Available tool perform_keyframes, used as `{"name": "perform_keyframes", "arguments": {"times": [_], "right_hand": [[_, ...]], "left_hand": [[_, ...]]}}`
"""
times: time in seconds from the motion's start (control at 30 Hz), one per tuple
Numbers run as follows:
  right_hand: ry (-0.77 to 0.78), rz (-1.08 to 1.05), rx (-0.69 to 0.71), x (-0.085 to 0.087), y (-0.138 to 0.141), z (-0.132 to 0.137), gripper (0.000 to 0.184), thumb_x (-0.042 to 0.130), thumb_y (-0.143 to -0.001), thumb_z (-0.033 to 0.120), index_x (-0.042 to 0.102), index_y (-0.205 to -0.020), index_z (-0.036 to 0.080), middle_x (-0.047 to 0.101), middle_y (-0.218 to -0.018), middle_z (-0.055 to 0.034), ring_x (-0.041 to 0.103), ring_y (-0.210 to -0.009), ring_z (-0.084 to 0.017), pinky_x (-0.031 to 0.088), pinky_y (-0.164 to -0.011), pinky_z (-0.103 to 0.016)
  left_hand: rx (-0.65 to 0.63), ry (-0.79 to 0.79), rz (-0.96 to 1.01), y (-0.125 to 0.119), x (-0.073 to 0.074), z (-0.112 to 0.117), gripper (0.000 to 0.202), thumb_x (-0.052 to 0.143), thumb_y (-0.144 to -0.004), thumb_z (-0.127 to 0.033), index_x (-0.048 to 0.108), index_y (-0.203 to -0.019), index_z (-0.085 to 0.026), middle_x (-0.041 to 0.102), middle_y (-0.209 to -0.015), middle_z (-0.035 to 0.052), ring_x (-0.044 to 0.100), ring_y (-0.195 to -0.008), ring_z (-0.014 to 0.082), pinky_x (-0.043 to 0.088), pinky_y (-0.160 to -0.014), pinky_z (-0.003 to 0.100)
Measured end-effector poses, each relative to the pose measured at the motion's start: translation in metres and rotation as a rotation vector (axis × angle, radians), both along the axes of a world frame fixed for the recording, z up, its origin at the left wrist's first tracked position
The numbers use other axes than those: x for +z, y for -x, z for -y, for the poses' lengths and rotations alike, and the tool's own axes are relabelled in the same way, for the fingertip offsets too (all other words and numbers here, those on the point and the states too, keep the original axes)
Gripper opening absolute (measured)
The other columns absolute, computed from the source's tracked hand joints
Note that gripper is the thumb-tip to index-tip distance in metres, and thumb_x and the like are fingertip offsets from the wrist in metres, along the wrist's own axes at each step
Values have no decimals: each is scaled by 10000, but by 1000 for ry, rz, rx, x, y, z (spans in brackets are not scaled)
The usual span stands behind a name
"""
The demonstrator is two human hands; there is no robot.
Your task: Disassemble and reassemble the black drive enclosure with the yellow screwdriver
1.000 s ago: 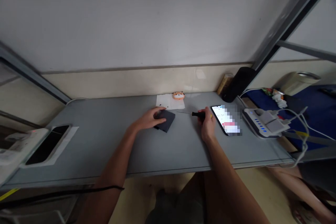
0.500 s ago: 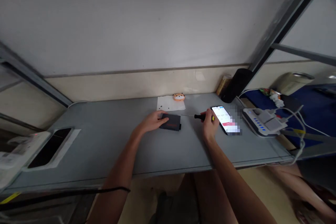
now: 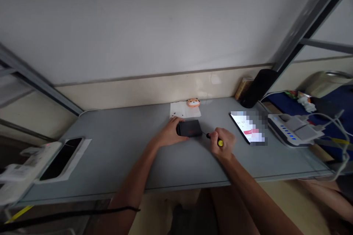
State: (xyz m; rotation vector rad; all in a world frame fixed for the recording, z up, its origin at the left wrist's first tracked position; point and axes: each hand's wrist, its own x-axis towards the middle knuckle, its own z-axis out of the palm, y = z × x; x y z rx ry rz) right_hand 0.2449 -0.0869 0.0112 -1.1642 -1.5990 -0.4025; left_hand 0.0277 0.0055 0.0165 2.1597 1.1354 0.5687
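A small dark rectangular box (image 3: 191, 128) rests on the grey desk. My left hand (image 3: 173, 132) grips its left end, thumb along the near side and fingers on the far side. In my right hand (image 3: 224, 142) is a screwdriver (image 3: 220, 143) with a black and yellow handle, fingers wrapped round it. The thin shaft points left, its tip at or close to the box's right end; contact is too small to tell. Just behind the box lies a white paper (image 3: 179, 108) with several tiny dark screw-like bits and an orange animal-faced item (image 3: 193, 102).
A lit phone (image 3: 246, 126) lies right of my right hand. Beyond it stand a power strip (image 3: 293, 128) with plugs and cables, and a black cylinder (image 3: 259, 88). On the left lie a dark phone (image 3: 62, 158) and a white strip (image 3: 34, 170). Another person's leg (image 3: 328, 196) shows lower right.
The box has turned slightly, and my left hand now spans its left end. My right hand has come nearer and tilted the screwdriver, bringing the shaft to the box's right end. The view shifted slightly.
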Motion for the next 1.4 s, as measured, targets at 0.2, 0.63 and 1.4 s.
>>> {"name": "perform_keyframes", "arguments": {"times": [0.2, 0.63, 1.4], "right_hand": [[-159, -100, 41, 1, 4, 1, 302, 449, -968, 106, 593, -737, 236, 606, -566, -2, 529, -491, -145, 376, -510, -305], [-2, 84, 234, 4, 24, -3, 242, 511, -960, 142, 561, -743, 238, 632, -592, 8, 584, -533, -133, 441, -541, -262], [-39, 72, 79, 5, 14, -2, 348, 499, -988, 184, 527, -645, 242, 518, -520, 12, 492, -491, -137, 384, -508, -283]], "left_hand": [[10, -51, -22, -8, -5, -1, 661, 908, -681, -371, 592, -1248, -248, 565, -1277, 70, 538, -1275, 295, 458, -1121, 463], [-105, -59, -108, 3, 0, -5, 829, 907, -708, -356, 525, -1443, -360, 554, -1315, 51, 512, -1304, 295, 409, -1177, 488], [-43, -32, -68, 23, 4, -12, 743, 921, -662, -345, 621, -1342, -331, 585, -1325, 58, 494, -1345, 327, 437, -1147, 508]]}}
